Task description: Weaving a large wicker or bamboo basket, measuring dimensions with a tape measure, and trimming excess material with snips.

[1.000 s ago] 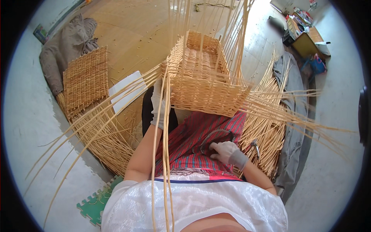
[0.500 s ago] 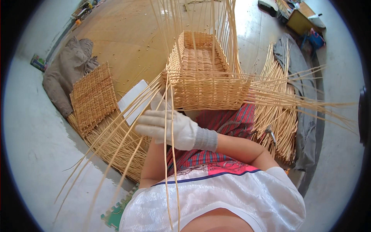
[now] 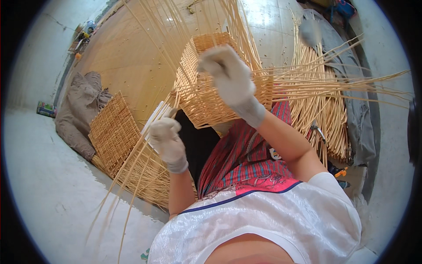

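A half-woven wicker basket (image 3: 206, 108) sits tilted in front of my knees, with long unwoven rods standing up from its far sides and fanning out left and right. My right hand (image 3: 231, 79), in a white knit glove, is raised in front of the basket, its fingers curled. Whatever they pinch is too blurred to make out. Low beside the basket's left corner is my left hand (image 3: 167, 138), also gloved, with fingers folded in. It is close to the left bundle of wicker rods (image 3: 127, 165); whether a rod is inside its fingers is hidden.
At the left, a flat woven wicker panel (image 3: 114, 130) leans by a crumpled grey-brown cloth (image 3: 79, 103), with a heap of thin rods (image 3: 149, 180) below. To the right, a thick pile of peeled rods (image 3: 327, 114) lies on a grey sheet (image 3: 362, 132), with a metal tool (image 3: 318, 132) on it.
My right hand has swung from the left rods up and right to the basket's front, its fingers now curled. My left hand has come into plain view. The basket has shifted left and turned.
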`<move>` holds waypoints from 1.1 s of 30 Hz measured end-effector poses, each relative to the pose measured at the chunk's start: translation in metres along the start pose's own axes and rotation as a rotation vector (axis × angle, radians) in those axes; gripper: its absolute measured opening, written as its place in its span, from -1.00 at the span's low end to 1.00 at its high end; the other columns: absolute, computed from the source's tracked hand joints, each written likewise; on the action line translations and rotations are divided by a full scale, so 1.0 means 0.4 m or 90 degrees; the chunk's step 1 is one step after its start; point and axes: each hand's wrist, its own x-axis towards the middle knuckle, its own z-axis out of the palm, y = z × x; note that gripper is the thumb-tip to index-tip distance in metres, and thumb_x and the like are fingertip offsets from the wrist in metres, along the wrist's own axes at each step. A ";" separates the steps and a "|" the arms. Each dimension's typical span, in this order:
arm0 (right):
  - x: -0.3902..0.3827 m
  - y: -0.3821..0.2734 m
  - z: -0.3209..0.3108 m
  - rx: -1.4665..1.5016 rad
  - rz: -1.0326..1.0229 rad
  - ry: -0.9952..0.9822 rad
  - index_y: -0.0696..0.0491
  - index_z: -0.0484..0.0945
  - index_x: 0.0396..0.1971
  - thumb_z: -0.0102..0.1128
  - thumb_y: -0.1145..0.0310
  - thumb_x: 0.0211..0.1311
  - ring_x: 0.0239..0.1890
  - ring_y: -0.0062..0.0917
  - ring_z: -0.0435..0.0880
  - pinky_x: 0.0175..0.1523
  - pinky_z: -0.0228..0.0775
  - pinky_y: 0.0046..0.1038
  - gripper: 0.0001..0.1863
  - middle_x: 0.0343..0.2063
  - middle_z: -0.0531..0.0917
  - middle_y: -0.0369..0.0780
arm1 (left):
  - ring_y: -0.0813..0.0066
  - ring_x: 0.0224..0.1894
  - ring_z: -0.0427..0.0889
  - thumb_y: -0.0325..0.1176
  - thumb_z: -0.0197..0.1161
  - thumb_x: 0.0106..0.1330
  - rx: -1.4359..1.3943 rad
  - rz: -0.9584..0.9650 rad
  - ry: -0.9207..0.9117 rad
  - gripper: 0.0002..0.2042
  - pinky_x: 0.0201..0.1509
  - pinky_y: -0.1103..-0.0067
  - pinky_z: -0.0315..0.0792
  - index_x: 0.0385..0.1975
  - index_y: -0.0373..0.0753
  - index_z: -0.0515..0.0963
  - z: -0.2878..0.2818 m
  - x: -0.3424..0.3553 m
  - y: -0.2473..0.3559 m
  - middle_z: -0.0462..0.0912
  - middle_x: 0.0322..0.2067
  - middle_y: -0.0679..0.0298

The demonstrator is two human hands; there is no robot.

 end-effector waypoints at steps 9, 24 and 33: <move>-0.253 0.214 -0.119 0.177 0.327 0.305 0.08 0.58 -0.14 0.26 0.39 0.38 -0.47 -0.64 0.67 -0.45 0.50 -0.60 -0.85 -0.39 0.73 -0.23 | 0.41 0.10 0.54 -0.57 0.18 0.41 0.487 -0.053 -0.171 -0.59 0.15 0.47 0.52 0.24 -0.30 0.35 0.147 -0.160 -0.073 0.52 0.11 0.12; 0.074 0.079 -0.003 -0.243 -0.005 -0.238 0.18 0.44 0.13 0.14 0.23 0.43 0.09 -0.31 0.66 0.25 0.47 -0.30 -0.58 0.09 0.63 -0.12 | 0.09 0.53 0.04 -0.41 0.34 0.29 0.337 -0.255 -0.044 -0.07 0.55 0.36 0.02 0.53 -0.25 -0.20 0.147 0.024 -0.174 -0.02 0.50 -0.08; 0.377 0.105 0.239 -1.184 -0.162 -0.665 -0.12 0.66 -0.11 0.24 0.19 0.28 -0.08 -0.49 0.67 0.23 0.28 -0.31 -0.77 -0.13 0.75 -0.29 | -0.05 0.35 0.38 -0.39 0.37 0.27 0.475 -0.249 -0.037 -0.11 0.28 0.34 0.41 0.53 -0.05 -0.07 0.162 0.038 -0.130 0.27 0.37 -0.14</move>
